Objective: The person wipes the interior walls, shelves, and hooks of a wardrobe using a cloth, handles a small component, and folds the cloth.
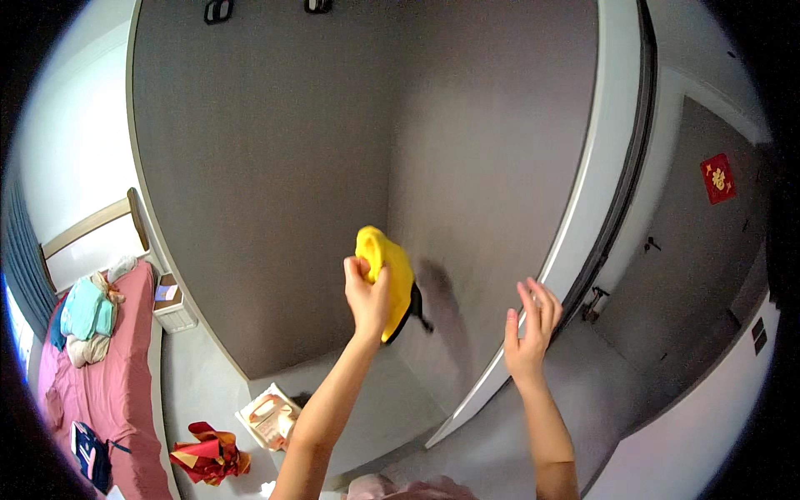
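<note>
Left hand (367,302): clamped on the yellow item (400,282)
Right hand (527,343): fingers apart, near the white frame (586,196)
Handling: best pinched firmly, black tail (416,303) hanging untangled

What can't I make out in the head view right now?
All in the head view:
- Far side of the soft yellow-and-black fabric item in the left hand: turned from the camera.
- Small dark object at the left forearm: partly covered by it, unidentifiable.
- Rightmost black wall fitting: cut by the upper edge.
- Pink-sheeted bed's near end: lost at the dark rim.
</note>
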`<state>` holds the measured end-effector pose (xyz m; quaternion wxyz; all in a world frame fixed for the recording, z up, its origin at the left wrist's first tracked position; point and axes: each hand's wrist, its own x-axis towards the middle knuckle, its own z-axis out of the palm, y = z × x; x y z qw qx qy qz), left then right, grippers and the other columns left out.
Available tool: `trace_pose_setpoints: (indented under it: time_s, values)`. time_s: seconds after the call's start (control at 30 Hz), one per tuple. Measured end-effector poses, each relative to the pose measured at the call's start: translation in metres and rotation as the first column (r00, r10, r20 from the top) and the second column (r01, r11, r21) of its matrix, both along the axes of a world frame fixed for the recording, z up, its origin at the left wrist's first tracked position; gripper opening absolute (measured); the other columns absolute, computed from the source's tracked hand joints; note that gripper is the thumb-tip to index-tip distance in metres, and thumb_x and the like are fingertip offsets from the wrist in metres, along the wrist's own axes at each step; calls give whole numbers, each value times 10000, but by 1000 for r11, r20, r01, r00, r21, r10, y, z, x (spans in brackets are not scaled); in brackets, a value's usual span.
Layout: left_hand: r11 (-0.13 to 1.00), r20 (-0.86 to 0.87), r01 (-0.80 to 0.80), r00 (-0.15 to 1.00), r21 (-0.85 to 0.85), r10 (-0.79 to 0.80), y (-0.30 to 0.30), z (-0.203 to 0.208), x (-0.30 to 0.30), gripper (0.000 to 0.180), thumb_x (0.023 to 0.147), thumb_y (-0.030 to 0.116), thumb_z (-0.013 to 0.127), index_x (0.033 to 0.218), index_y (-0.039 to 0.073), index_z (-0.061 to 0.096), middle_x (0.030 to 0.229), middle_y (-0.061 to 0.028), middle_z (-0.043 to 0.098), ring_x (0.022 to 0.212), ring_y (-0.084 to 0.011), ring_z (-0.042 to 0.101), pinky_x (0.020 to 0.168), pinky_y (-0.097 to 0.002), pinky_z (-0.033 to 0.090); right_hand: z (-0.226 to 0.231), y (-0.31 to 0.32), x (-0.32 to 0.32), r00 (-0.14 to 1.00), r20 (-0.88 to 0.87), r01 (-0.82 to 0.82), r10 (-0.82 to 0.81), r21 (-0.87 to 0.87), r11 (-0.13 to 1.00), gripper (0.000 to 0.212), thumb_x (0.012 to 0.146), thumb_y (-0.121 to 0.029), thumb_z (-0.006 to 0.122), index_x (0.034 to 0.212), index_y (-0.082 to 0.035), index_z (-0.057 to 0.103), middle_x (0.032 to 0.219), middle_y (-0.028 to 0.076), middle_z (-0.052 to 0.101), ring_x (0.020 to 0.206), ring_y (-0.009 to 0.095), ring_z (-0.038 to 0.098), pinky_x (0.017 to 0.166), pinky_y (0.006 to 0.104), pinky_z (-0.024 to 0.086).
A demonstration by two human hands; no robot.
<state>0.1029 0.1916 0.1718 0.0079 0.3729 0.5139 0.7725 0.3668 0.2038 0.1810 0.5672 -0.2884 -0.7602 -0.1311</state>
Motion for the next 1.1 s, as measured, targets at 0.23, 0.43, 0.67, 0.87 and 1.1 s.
trace_pose_setpoints:
  time_s: [0.23, 0.43, 0.67, 0.87, 1.1]
  values:
    - [993, -644, -109, 756, 50, 116, 73, -2, 79, 651, 816, 204, 721, 1383, 42, 447, 1319, -177, 499, 1261, -348, 435, 1043, -466, 351, 9, 35, -3, 980, 18, 194, -198, 124, 973, 589, 906, -213, 560, 1441, -40, 385, 1524, 214, 244, 1385, 434, 226, 1081, 542, 222]
    - [1000, -652, 13, 758, -19, -22, 123, -30, 37, 706, 931, 491, 501, 1485, 99, 307, 1582, -155, 179, 1452, -348, 181, 1143, -585, 59, -4, 47, -16, 949, 26, 304, -313, 169, 938, 656, 882, -211, 578, 1463, -26, 336, 1552, 258, 149, 1411, 468, 166, 1080, 568, 209]
    - [995, -300, 102, 949, 8, -95, 178, 102, -31, 627, 1001, 421, 392, 1475, 24, 287, 1480, -190, 378, 1373, -336, 354, 1128, -407, 276, -10, 63, -28, 902, -79, 429, -424, 277, 860, 545, 892, -229, 559, 1389, -29, 458, 1509, 255, 283, 1356, 469, 298, 1020, 560, 316]
    - [994, -412, -28, 908, 104, 69, 145, 86, 48, 649, 946, 309, 536, 1435, -55, 311, 1418, -300, 399, 1322, -425, 392, 1105, -458, 312, -10, 59, -22, 886, -79, 461, -457, 245, 853, 655, 830, -221, 597, 1422, -20, 403, 1523, 264, 248, 1373, 482, 267, 1044, 575, 279]
    - [993, -648, 108, 759, 41, -56, 150, 108, 11, 651, 939, 243, 571, 1481, 41, 272, 1503, -202, 333, 1386, -354, 330, 1131, -447, 284, -3, 46, -29, 823, -87, 568, -562, 178, 804, 686, 825, -162, 571, 1457, -16, 348, 1551, 252, 192, 1420, 417, 210, 1079, 549, 187]
